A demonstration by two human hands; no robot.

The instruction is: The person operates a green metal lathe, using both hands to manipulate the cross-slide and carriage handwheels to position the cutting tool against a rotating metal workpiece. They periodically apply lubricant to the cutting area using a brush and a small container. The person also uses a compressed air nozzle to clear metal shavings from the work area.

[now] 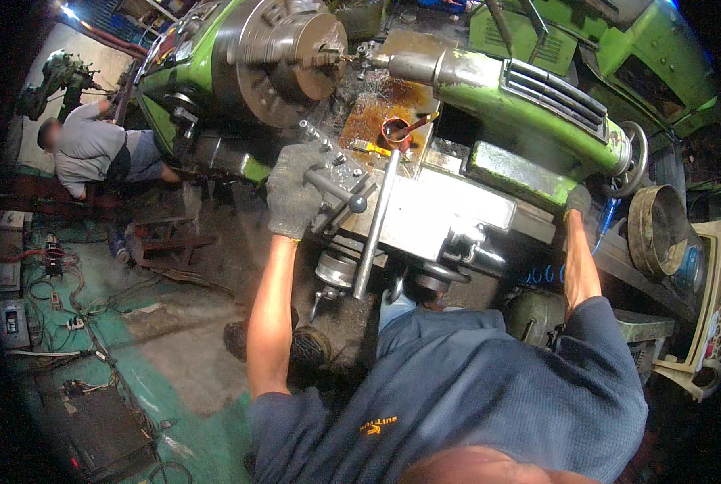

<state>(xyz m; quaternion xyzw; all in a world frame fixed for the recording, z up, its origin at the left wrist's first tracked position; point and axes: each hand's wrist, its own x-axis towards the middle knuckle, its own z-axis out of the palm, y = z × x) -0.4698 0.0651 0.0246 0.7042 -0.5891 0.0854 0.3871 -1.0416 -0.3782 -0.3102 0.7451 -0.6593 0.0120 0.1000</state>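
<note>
My left hand (292, 192), in a grey knit glove, is closed at the inner end of a ball-ended tool post lever (336, 189) on the lathe. Bolts stand up from the tool post (346, 171) beside it. My right hand (578, 199), also gloved, is at the near corner of the green tailstock base (518, 173); its fingers are hidden. Beyond my left hand, a thick round metal workpiece (312, 60) sits in the motion-blurred chuck (251, 64). The tailstock quill (415, 66) points at its face.
A red cup (395, 131) with a brush handle stands beside a yellow-handled brush (371, 148). A long metal bar (378, 226) slants toward me. The tailstock handwheel (635, 159) and a round metal ring (657, 230) are at right. Cables (94, 339) cross the left floor; another person (94, 149) is far left.
</note>
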